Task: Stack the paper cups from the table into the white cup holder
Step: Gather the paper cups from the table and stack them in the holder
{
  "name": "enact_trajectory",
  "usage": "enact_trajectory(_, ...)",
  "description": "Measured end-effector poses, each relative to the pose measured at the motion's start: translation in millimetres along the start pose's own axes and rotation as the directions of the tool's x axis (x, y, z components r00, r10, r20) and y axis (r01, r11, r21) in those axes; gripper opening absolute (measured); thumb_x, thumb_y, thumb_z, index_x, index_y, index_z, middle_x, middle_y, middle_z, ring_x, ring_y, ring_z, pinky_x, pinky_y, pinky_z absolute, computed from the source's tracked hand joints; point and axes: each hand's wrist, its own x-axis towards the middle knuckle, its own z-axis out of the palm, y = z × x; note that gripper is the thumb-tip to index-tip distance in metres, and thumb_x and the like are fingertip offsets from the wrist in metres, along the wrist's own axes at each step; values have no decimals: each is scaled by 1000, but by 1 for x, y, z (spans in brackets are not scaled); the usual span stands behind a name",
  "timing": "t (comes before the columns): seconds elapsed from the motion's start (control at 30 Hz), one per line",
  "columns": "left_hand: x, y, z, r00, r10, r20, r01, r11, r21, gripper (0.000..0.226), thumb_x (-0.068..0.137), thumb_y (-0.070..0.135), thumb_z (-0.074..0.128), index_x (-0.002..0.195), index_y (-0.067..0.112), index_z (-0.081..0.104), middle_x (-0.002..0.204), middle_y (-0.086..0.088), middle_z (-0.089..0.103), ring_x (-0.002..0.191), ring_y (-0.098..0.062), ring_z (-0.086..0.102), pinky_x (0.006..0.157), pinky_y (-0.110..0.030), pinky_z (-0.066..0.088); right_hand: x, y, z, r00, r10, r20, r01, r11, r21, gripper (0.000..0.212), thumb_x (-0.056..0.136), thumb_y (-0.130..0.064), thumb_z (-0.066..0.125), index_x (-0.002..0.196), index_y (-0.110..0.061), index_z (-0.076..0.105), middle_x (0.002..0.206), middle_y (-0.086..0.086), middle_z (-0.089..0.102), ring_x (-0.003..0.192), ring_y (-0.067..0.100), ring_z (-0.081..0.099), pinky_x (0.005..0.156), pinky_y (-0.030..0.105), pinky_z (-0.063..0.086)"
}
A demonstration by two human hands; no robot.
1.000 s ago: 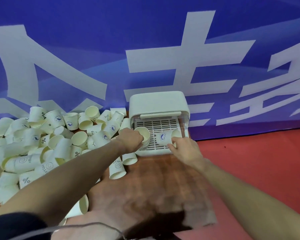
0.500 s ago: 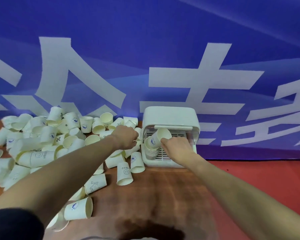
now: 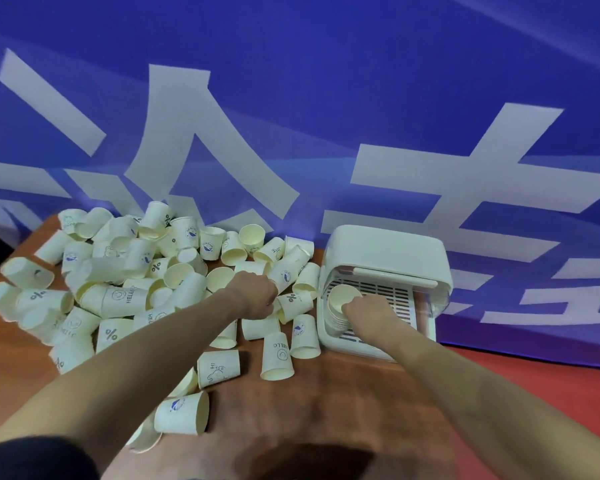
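Cups going into the white cup holder (image 3: 385,258)

The right hand (image 3: 364,311) pinches the top cup of the nested stack (image 3: 342,301) at the holder's left; the left hand (image 3: 255,294) curls over the loose cups (image 3: 146,268) on the tabletop (image 3: 291,410) (its grip hidden).

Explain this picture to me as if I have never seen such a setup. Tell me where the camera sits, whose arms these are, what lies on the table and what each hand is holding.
There is no machine here: a person works with bare hands, and the single camera is worn on their head, looking forward and down, so both arms reach in from the bottom. On the brown table lies a big loose pile of paper cups, most tipped over, in front of a blue banner. On the right stands the white cup holder, with a nested stack of cups inside it. The right hand rests on that stack, seemingly gripping the top cup. The left hand is curled among the loose cups; whether it holds one cannot be seen.
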Motion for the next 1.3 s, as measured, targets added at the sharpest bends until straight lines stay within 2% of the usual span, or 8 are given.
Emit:
enact_trajectory(0.13,13,-4,12,1000,12,26,-12,1000,4,31,95,42,47,111,24,66,105,-1,66,93,-20,63,71,-31,43,18,1,4,999,-45,27,45,999,8,24,92,-12,57,115,-12,62,114,9,66,104,30,64,77,35,48)
enact_trajectory(0.27,24,-7,17,999,12,43,-12,1000,8,32,94,41,46,112,22,65,107,-2,66,96,-22,63,74,-31,44,28,3,8,996,-77,49,75,996,45,23,92,-16,55,113,-10,62,114,10,65,105,29,63,73,32,40)
enact_trajectory(0.5,25,-10,16,999,21,31,-21,1000,19,32,95,39,46,113,21,65,107,-3,66,96,-23,63,71,-30,42,22,-1,14,998,-49,40,44,991,122,22,92,-15,49,109,-10,63,109,9,65,98,29,63,74,34,45)
enact_trajectory(0.73,-2,-30,18,999,-14,45,14,1000,4,31,93,40,47,112,23,65,108,-3,65,93,-22,62,67,-30,45,16,-15,-17,995,36,-89,-23,990,137,23,89,-13,49,109,-15,61,108,6,67,98,27,65,67,30,37)
enact_trajectory(0.83,-16,-42,19,999,-31,44,31,1000,6,31,93,40,48,112,23,66,109,-2,65,94,-23,63,72,-31,48,20,-28,-34,988,14,-152,3,993,114,22,91,-17,47,106,-15,63,105,6,68,96,26,65,66,30,37)
enact_trajectory(0.97,-30,-57,24,996,-74,58,72,997,39,27,93,33,46,109,22,65,104,0,66,93,-22,63,67,-28,42,29,-45,-51,978,-19,-210,44,993,113,19,93,-21,46,103,-14,62,104,8,66,96,29,63,66,31,34)
enact_trajectory(1.17,-44,-90,41,990,-124,62,120,990,69,25,92,34,49,108,22,65,102,1,66,91,-20,64,66,-28,43,51,-69,-65,978,-33,-208,60,991,123,17,93,-21,47,101,-16,61,102,6,65,95,27,63,66,32,33)
enact_trajectory(1.3,-48,-111,46,983,-100,155,76,986,151,34,85,45,60,108,20,62,104,2,65,93,-20,64,66,-29,41,71,-84,-63,987,-53,-155,72,991,117,15,91,-18,50,102,-15,61,104,6,66,95,27,64,67,31,34)
